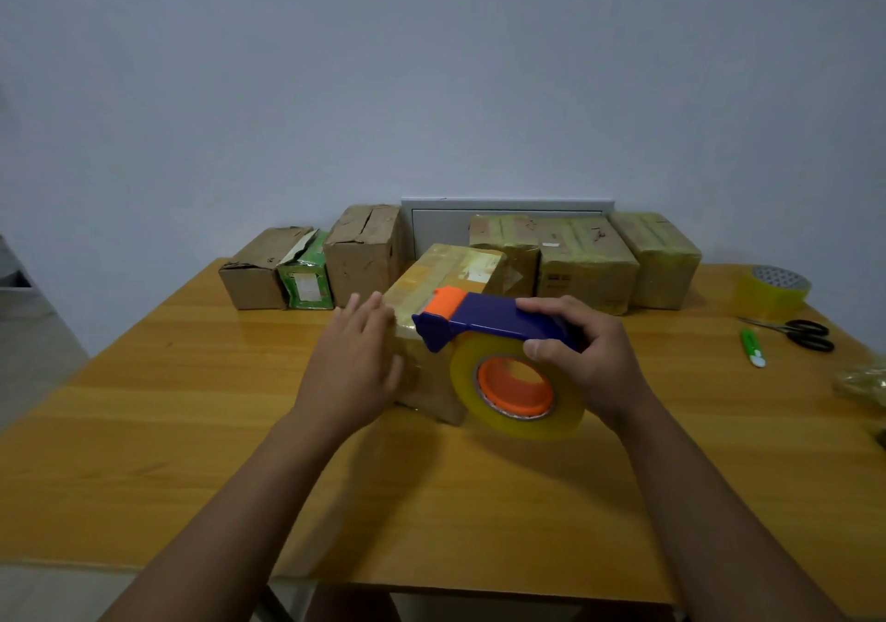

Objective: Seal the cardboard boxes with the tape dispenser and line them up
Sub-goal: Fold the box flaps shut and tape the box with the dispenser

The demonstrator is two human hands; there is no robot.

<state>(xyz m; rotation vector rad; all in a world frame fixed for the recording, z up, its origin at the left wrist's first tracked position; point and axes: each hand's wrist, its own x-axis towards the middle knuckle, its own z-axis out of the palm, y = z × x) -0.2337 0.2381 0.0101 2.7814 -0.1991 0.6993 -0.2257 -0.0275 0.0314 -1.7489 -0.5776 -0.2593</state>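
One box (443, 286) sits mid-table, wrapped in tape; left hand (357, 362) rests flat-fingered against its side, right hand (582, 358) grasps the tape dispenser (484, 329) at its near top edge. Recommend firm bracing and a straight, taut pull. Wooden table (192, 405) abuts a plain grey wall (431, 70)

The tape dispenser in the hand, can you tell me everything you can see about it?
The tape dispenser looks like plastic: a dark blue frame, an orange piece at its front tip and an orange hub. A big roll of clear yellowish tape sits on that hub. It is held sideways, front tip pointing left, above the taped box in the middle of the table. The right hand grips its back end, fingers over the top, thumb on the roll.
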